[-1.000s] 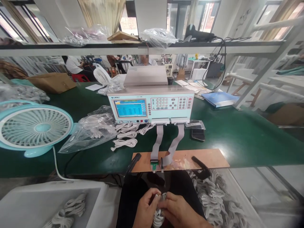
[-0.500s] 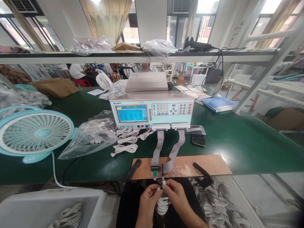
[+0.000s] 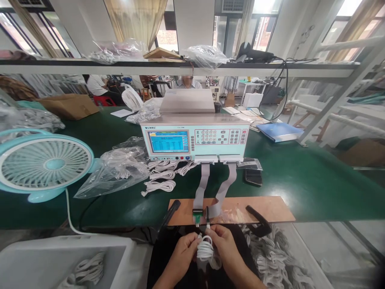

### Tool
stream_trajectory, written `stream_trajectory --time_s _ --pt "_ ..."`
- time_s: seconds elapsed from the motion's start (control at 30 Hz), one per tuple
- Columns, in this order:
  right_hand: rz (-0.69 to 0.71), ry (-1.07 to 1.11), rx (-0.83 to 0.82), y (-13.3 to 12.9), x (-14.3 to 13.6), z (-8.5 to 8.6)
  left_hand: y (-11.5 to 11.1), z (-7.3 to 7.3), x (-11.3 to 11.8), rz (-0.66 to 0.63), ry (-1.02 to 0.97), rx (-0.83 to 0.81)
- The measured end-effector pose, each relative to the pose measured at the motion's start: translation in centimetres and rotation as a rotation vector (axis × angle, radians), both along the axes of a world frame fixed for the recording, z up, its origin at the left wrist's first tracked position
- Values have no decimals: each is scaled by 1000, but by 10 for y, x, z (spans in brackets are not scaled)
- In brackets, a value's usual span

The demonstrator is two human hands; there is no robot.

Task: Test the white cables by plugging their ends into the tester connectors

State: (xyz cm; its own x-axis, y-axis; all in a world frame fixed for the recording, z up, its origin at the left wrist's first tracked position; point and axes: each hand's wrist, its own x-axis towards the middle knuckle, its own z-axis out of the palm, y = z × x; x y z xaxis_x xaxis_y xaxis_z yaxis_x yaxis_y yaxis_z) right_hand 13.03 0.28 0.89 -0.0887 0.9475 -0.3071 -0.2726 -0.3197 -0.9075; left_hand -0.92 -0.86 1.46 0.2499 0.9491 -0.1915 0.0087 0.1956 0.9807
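White cable coil (image 3: 205, 252): hanging between both hands over the lap, just below the front edge of the green table (image 3: 319, 180).
Left hand (image 3: 185, 249): fingers closed on one cable end, its plug near the green adapter board (image 3: 197, 217).
Right hand (image 3: 225, 243): pinching another plug end right at the black connector (image 3: 207, 214) — whether it is seated, I cannot tell.
Brown board (image 3: 240, 208): along the table edge, a black clamp (image 3: 259, 221) at either end, adapter and connector at its front.
Ribbon cables (image 3: 202, 184): two grey strips, rising to the tester (image 3: 221, 150).
Tester screen (image 3: 170, 142): lit blue.
Coiled cables (image 3: 161, 186): below the screen — beside a clear plastic bag (image 3: 99, 182).
White bin (image 3: 122, 257): left of the legs, more coils inside.
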Motion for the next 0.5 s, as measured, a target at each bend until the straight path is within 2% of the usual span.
stream_trajectory --time_s 0.1,0.23,0.5 --pt "-8 17 0 0 -1 2 0 1 3 137 -21 81" --pt "30 -10 23 1 1 4 -2 -7 11 298 -104 42" --pt "63 -77 43 1 3 16 -1 -11 16 348 -173 9"
